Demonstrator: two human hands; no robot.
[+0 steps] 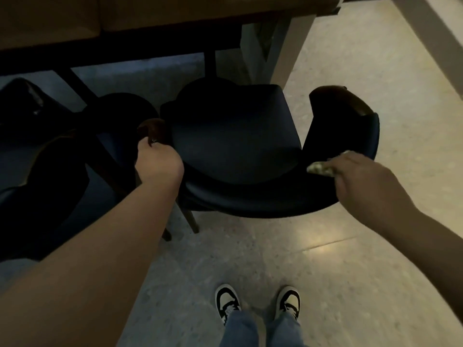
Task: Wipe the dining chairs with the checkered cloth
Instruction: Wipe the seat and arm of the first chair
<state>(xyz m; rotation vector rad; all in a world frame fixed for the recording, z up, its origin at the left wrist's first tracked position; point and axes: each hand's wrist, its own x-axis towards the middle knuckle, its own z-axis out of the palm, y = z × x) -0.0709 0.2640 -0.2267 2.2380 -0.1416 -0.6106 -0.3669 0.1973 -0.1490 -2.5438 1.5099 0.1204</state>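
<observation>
The checkered cloth (322, 169) shows only as a small pale bunched patch on the inner curve of the backrest of the dark dining chair (235, 136), at the chair's right rear where the upholstered back bends toward the right armrest; its pattern is too dim and blurred to make out. The right hand (360, 176) lies over the cloth with the palm down, fingers bent over it and pressing it against the backrest, so most of the fabric is hidden beneath the hand. The left hand (159, 164) is at the opposite end of the curved back, its fingers curled round the chair's left arm just below the rounded brown wooden tip (150, 127), gripping it. The chair has a dark blue padded seat and a wrap-around back whose right end finishes in a glossy brown wooden cap (343, 100). Its front faces a wooden table (125, 18), whose edge runs across the top of the view with dark legs below. Just beside the chair on the left stands a second dark chair (37, 166), deep in shadow and hard to read. The floor (338, 271) is pale speckled tile with a soft glare spot. At the bottom, two black-and-white sneakers (258, 303) and blue jeans cuffs (260, 329) stand behind the chair
</observation>
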